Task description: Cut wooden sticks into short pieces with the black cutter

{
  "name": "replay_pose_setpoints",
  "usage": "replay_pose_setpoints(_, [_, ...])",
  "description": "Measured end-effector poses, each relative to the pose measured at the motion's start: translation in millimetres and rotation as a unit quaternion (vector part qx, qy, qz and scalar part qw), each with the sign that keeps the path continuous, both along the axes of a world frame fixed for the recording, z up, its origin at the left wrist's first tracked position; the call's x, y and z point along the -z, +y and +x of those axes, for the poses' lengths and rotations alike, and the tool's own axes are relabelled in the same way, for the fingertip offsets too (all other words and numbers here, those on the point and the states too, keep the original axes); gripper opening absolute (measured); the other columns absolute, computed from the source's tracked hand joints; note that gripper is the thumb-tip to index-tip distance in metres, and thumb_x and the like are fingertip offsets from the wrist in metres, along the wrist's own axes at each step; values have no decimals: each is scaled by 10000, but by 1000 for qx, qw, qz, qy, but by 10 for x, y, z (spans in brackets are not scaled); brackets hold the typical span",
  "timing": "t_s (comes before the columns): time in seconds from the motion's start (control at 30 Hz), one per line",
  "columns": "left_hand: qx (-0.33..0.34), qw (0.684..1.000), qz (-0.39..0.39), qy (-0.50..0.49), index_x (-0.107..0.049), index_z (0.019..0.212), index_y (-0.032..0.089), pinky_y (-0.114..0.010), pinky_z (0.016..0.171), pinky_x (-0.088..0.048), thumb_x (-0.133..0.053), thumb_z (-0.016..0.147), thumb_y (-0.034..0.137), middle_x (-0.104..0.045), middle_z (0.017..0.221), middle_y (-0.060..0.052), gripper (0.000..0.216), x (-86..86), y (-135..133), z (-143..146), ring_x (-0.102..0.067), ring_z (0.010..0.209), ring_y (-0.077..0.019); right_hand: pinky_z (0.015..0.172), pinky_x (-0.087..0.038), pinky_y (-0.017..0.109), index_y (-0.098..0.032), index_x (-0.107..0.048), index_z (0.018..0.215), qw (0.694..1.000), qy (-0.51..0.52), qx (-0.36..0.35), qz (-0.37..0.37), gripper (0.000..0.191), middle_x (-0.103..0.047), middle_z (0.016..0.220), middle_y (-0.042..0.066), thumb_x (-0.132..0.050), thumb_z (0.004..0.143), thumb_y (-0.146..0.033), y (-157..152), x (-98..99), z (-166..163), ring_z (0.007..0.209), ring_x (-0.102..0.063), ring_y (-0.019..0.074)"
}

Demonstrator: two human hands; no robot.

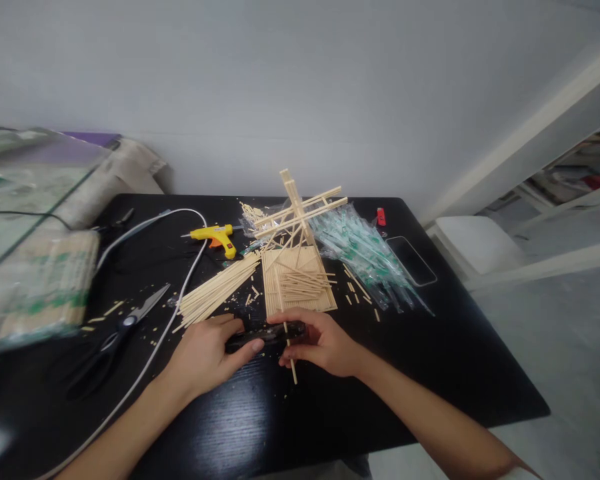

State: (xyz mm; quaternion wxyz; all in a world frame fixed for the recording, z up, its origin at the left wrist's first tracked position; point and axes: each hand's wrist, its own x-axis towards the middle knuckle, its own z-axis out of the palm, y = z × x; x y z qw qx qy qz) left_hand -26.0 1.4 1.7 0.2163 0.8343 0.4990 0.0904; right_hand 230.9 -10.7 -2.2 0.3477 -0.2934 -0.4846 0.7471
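My left hand (203, 353) is closed around one end of a dark, elongated tool (265, 335), whose exact kind I cannot make out. A thin wooden stick (293, 371) crosses the tool's far end, and my right hand (325, 343) pinches it there. Just beyond my fingers lies a square board of joined sticks (270, 293), with a heap of short cut sticks (305, 283) on top. Behind it rises a stick model with crossed, windmill-like arms (300, 212). A bundle of long sticks (220, 287) fans out to the left of the board.
On the black table (370, 380) are a yellow glue gun (215, 235), black-handled scissors (129, 321), a white cable (180, 300), plastic wrappers (363, 250), a phone (411, 260) and a red lighter (381, 217). Packaged sticks (45, 287) lie left; a white stool (480, 243) stands right.
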Motion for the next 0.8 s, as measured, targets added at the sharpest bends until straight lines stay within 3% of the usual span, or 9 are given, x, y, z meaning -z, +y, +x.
replay_pose_setpoints(0.27, [-12,999,2,33,-644,736,192,-301,626,-374,-433,964,640,-643,724,-42,546,-9,-15,8,-648,675,-208,727,-608,232,-223,-662,1239,1000,13,-3,-8,475,-703,958,-1,-838,797,-217,15,33,-8,768,-741,125])
replay_pose_setpoints(0.47, [-27,996,47,64,-636,693,196,-303,610,-353,-436,934,690,-645,680,-43,585,10,-5,7,-646,647,-214,710,-613,233,-225,-666,1230,1000,11,4,-6,473,-703,1058,23,-845,791,-222,26,73,-4,779,-748,130])
replay_pose_setpoints(0.57, [-40,995,51,75,-618,669,199,-299,607,-347,-423,933,699,-651,668,-43,598,7,26,4,-644,642,-213,712,-616,242,-213,-649,1266,1000,-3,7,9,481,-728,939,17,-825,818,-221,28,102,13,781,-754,144])
replay_pose_setpoints(0.8, [-130,989,45,49,-573,621,211,-300,590,-336,-416,925,704,-643,591,-51,599,-22,121,-33,-617,587,-225,733,-614,290,-223,-619,1309,997,-39,45,39,504,-756,827,11,-806,841,-229,16,28,47,738,-751,155])
